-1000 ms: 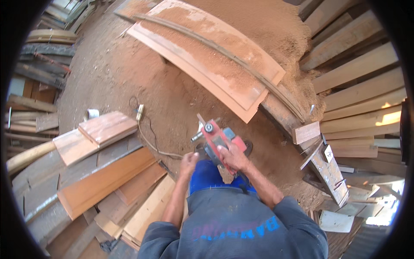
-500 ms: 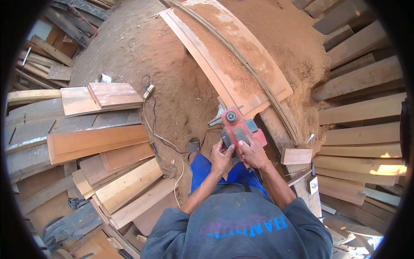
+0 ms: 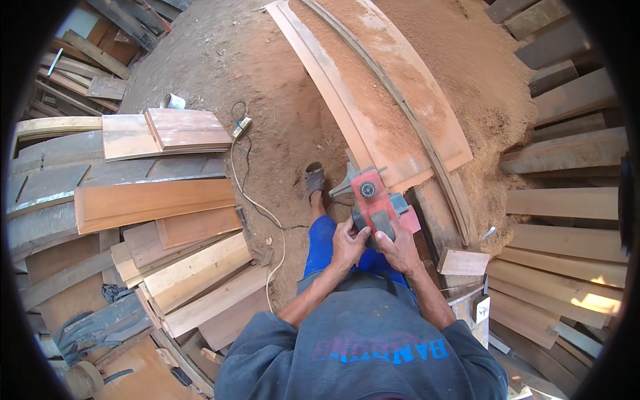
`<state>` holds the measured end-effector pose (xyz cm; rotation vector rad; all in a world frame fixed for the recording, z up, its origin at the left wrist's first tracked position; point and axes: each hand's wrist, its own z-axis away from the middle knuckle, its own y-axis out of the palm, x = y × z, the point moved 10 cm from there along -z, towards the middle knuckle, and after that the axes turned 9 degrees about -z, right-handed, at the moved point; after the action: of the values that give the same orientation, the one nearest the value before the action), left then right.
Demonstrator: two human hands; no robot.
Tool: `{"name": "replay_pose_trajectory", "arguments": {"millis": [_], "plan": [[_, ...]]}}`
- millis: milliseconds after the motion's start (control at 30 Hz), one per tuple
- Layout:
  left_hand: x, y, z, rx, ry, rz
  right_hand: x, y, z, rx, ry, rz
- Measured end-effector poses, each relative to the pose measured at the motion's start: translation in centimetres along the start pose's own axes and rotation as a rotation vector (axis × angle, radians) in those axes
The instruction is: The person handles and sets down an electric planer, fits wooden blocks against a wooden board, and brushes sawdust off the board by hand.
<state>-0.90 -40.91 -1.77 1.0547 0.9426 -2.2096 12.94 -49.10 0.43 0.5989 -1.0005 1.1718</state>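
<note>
While the red planer (image 3: pixel 377 202) conceals its underside, the left hand (image 3: pixel 348 247) and right hand (image 3: pixel 400 249) clasp it.

Two hands (image 3: pixel 347 247) (image 3: pixel 401 252), one power tool (image 3: pixel 375 203)

Hands (image 3: pixel 350 245) close together, forearms (image 3: pixel 312 298) angled inward

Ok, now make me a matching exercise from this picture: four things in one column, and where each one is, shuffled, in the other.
Things
1. Power tool
2. Long wooden strip
3. Socket block
4. White container

Places
A. Lying along a wide panel
B. Just beyond the stacked boards
C. In the left hand and right hand
D. On the ground, with a pale cord

Pairs: 1-C; 2-A; 3-D; 4-B
</note>
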Motion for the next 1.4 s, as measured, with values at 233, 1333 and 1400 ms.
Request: {"name": "replay_pose_trajectory", "arguments": {"millis": [233, 1333, 1400], "plan": [[1.1, -1.9, -4.0, -0.02, 0.014, 0.091, 3.4, 1.1, -3.8, -0.001, -0.068, 0.01], [-4.5, -14.1, -20.4, -0.097, 0.062, 0.164, 13.5, 5.9, -21.3, 0.026, -0.015, -0.005], [-4.9, -15.0, -21.4, -0.124, 0.095, 0.174, 13.8, 6.2, -22.3, 0.025, -0.012, -0.003]]}}
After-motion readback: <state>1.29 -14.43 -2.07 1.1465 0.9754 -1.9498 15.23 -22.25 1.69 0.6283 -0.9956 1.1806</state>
